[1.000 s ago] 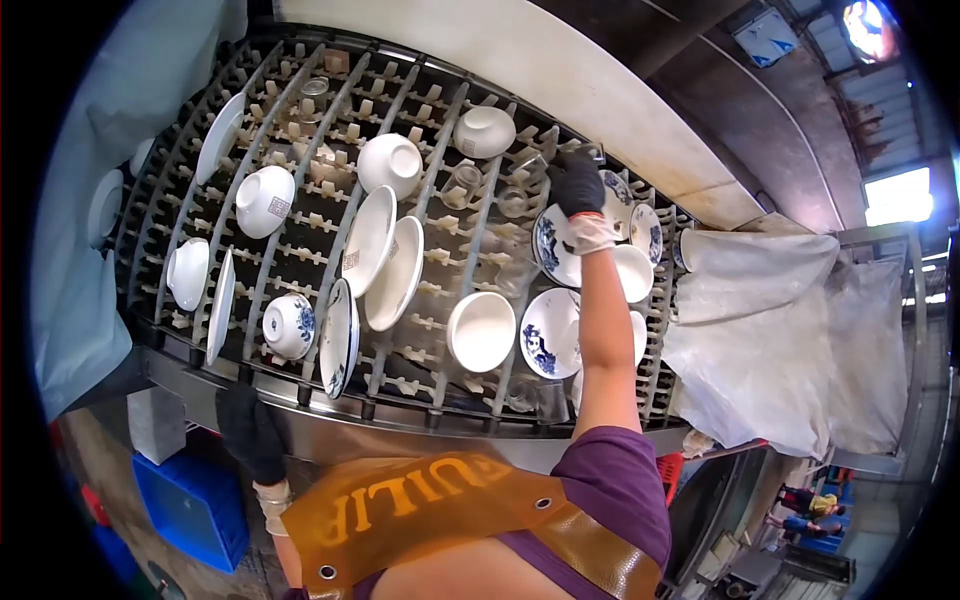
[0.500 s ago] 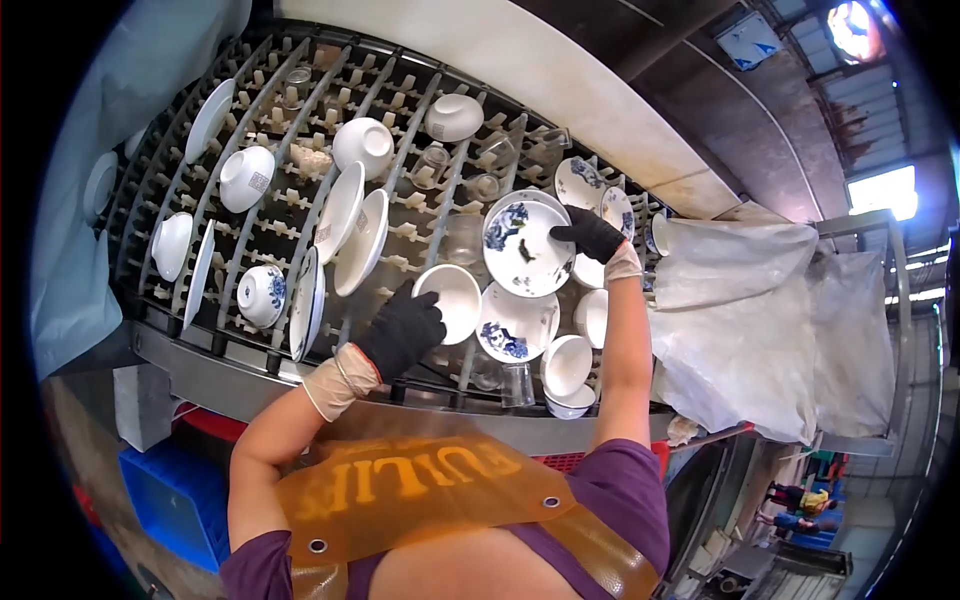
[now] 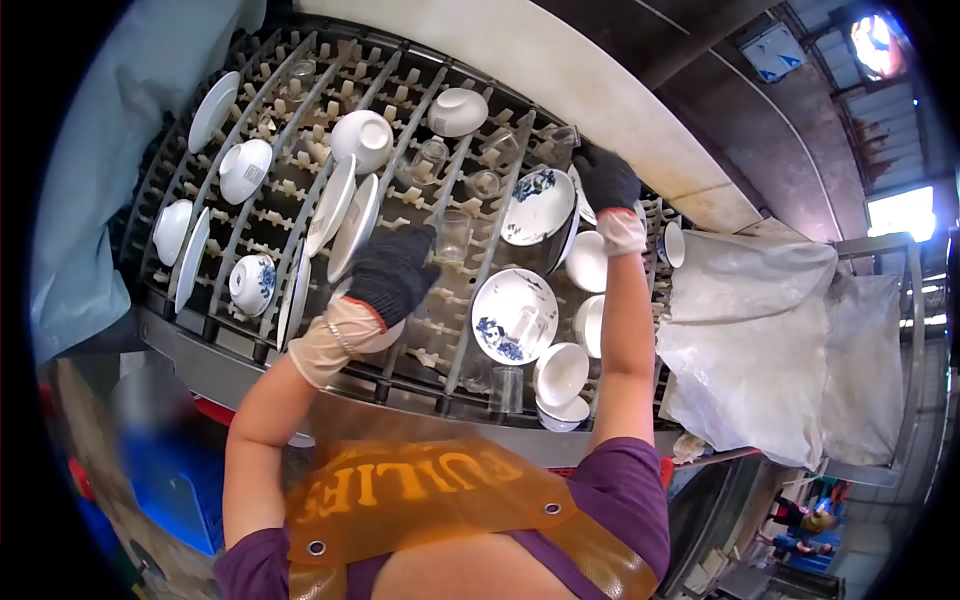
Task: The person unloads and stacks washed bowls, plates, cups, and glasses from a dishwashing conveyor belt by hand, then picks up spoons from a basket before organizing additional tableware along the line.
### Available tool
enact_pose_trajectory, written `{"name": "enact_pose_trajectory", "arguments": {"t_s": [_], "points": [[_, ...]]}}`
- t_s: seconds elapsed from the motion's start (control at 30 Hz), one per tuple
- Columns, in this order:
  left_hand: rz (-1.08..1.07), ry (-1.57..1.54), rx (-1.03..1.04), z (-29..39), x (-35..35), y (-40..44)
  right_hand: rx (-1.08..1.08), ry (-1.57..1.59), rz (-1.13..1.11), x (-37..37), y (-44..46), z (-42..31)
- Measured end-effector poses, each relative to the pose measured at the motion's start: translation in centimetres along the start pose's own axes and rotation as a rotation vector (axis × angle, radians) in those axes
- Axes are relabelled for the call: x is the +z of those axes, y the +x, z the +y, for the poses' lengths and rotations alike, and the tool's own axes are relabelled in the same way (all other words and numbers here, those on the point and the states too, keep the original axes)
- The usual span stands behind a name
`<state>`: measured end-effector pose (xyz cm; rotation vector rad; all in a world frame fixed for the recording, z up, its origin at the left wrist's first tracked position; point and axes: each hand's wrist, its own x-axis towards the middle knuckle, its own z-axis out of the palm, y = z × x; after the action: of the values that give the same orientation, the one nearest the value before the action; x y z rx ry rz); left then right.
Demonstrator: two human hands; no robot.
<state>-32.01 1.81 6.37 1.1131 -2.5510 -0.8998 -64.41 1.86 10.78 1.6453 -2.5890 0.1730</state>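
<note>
The rack (image 3: 487,255) carried crockery. Toward its far edge hovered the right hand (image 3: 608,180), near a large patterned dish (image 3: 538,205); the left hand (image 3: 395,270) partly covered a white bowl (image 3: 385,338) near the close edge — neither grip could be told.

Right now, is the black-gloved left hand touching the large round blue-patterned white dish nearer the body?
Apart. The head view shows a strip of pegged rack between the left hand and the dish.
</note>
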Motion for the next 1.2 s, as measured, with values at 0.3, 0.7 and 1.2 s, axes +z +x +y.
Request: {"name": "enact_pose_trajectory", "arguments": {"t_s": [0.3,0.7,1.2], "points": [[-0.104,0.362,-0.062,1.7,6.2,7.5,-0.299,-0.223,0.39,21.1,13.7,4.3],[0.066,0.064,0.185,-0.9,8.4,11.6,-0.335,-0.216,-0.228,5.1,7.9,0.4],[-0.241,0.185,-0.034,1.7,7.3,14.2,-0.391,-0.303,-0.455,3.8,10.0,1.5]]}}
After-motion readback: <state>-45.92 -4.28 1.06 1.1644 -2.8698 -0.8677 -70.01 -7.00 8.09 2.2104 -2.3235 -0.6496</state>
